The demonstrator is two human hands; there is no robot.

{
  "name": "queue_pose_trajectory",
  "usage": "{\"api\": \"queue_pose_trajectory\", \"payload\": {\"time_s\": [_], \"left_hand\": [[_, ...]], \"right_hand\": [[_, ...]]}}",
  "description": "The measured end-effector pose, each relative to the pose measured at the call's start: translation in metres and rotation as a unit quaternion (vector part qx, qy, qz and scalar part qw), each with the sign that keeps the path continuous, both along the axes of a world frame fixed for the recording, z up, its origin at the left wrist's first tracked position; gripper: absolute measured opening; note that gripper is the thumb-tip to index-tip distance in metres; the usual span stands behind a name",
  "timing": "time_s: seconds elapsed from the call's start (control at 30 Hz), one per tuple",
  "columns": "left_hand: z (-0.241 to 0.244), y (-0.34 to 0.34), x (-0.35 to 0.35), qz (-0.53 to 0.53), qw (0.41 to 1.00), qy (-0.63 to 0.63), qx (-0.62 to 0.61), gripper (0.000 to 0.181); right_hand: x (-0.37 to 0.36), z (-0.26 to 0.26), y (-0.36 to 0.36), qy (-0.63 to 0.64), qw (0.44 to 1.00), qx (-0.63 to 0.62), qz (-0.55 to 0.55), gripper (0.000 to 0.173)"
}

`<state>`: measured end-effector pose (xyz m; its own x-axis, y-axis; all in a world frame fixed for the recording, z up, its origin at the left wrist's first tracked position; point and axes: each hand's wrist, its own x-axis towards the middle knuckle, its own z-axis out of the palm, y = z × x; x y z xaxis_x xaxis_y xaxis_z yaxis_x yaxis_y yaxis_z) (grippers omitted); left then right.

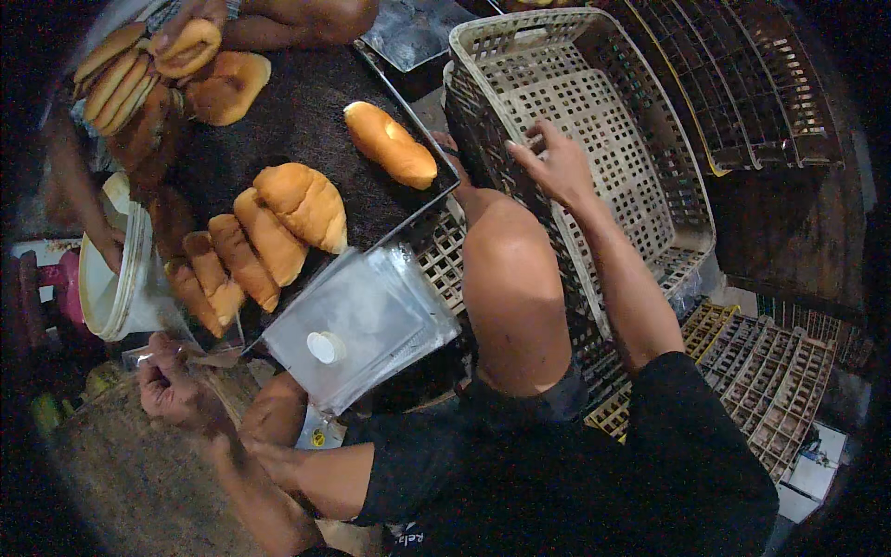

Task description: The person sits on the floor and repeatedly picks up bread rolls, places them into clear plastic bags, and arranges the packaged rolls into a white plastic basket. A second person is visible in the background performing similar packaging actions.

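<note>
My left hand (167,390) is at the lower left, its fingers closed on the edge of a clear plastic bag (191,344) beside the nearest bread rolls. My right hand (557,163) is over the near side of a pale plastic crate (592,104), fingers apart and holding nothing. Several long bread rolls (268,237) lie in a row on a dark tray (306,90). One more roll (391,145) lies apart near the tray's right edge. A stack of clear plastic bags (376,313) lies at the tray's near corner, with a small white round lid or cap (326,347) on top.
At the upper left, another person's hand (170,42) holds a split roll (188,49) beside more stacked rolls (122,94). Another arm reaches into a white bucket (104,278). Plastic crates (766,383) stand at the right, and my bare knee (511,278) is between tray and crate.
</note>
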<state>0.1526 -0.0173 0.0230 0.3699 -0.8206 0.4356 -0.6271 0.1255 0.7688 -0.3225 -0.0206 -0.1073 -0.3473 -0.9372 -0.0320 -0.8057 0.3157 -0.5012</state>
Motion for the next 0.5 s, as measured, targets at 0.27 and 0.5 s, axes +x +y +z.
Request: {"api": "queue_pose_trajectory", "payload": {"time_s": [0.27,0.5], "left_hand": [[0.012,0.027,0.005,-0.038,0.995,0.087,0.004,0.026],[0.024,0.049,-0.028,-0.202,0.977,0.038,0.052,0.025]], "right_hand": [[0.025,-0.01,0.24,-0.073,0.991,0.099,-0.055,0.056],[0.012,0.077,0.146,0.021,0.985,-0.123,0.123,0.045]]}}
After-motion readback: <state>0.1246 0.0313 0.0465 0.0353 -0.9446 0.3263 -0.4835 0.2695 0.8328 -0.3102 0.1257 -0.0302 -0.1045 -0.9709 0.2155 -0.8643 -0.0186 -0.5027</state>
